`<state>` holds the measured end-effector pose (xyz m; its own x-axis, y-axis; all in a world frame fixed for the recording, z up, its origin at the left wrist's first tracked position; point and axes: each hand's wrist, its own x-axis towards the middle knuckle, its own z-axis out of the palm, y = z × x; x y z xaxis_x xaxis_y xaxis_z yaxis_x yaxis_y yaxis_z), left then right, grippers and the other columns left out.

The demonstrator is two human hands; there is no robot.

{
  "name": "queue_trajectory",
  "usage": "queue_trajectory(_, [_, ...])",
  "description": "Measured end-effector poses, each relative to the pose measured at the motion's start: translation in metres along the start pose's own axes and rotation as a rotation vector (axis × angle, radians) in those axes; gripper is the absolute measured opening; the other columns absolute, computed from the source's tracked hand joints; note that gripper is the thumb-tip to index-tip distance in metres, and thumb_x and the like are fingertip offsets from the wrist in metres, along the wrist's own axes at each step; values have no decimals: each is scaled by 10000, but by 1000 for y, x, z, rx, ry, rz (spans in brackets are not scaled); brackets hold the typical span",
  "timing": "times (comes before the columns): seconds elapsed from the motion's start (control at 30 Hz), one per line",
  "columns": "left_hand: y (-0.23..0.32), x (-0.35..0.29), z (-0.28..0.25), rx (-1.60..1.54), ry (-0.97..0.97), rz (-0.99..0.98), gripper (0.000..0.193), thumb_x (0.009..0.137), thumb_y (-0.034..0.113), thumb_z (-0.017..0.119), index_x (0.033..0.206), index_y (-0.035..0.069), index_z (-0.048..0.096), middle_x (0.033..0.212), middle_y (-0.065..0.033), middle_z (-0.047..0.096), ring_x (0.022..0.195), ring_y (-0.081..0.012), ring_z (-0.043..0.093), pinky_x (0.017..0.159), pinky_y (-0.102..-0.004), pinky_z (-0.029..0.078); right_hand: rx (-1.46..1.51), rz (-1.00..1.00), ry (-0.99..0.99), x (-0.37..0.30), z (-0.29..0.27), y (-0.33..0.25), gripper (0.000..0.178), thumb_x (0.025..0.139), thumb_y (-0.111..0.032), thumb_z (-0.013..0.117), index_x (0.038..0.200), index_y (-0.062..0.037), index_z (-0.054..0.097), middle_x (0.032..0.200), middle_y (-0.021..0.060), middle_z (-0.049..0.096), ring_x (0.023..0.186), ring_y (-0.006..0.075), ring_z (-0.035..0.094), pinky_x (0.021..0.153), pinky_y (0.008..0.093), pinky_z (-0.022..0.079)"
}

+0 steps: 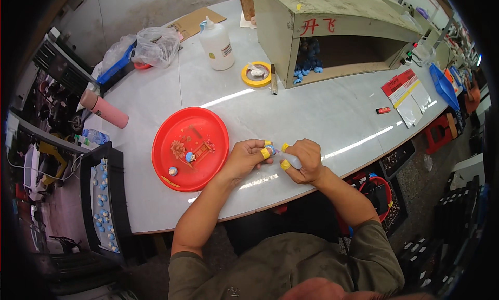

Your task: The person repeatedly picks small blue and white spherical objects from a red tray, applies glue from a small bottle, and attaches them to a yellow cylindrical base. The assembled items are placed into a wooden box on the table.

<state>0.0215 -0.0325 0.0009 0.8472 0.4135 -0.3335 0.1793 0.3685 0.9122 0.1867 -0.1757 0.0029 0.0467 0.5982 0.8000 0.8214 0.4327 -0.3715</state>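
My left hand pinches a small blue-and-white figurine piece above the near part of the table. My right hand is wrapped round a small translucent squeeze bottle, its tip pointing left at the piece and seeming to touch it. Yellow finger cots cover some fingertips of both hands. Left of my left hand lies a round red plate with a printed pattern. On it rest one blue-topped figurine piece near the middle and another small piece toward the lower left.
A black tray of several blue pieces stands at the table's left edge. Behind are a pink flask, a white bottle, yellow tape and a large open-fronted box with blue pieces inside. Papers lie right.
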Motion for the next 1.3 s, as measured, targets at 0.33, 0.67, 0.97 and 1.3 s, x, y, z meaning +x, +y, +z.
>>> queue_trajectory(0.33, [1,-1,2,-23,17,-5,328,935,144,713,1201,-34,637,1037,-76,715,838,-107,677,608,-201,458,-12,-1,-20,-3,-3,0,264,687,-103,753,909,-26,634,714,90,619,551,258,561,517,353,415])
queue_trajectory(0.67, [-4,1,0,-7,5,-3,308,937,148,713,1185,-22,646,1031,-67,714,848,-105,673,608,-201,456,-5,24,-16,-5,-3,2,233,699,-88,742,895,-30,628,756,94,644,562,265,565,519,358,423])
queue_trajectory(0.97, [-2,0,4,2,-25,12,310,931,135,718,1184,-29,645,1004,-64,708,824,-99,665,593,-196,449,27,54,37,-2,1,2,218,713,-89,737,899,-29,639,748,100,641,560,280,562,519,365,429])
queue_trajectory(1.3, [8,-2,-1,-153,43,-98,305,923,55,664,1213,-7,595,1098,-98,701,991,-197,703,802,-243,568,420,691,323,-14,-23,7,253,856,-20,690,1073,24,569,954,108,688,860,171,678,787,289,521])
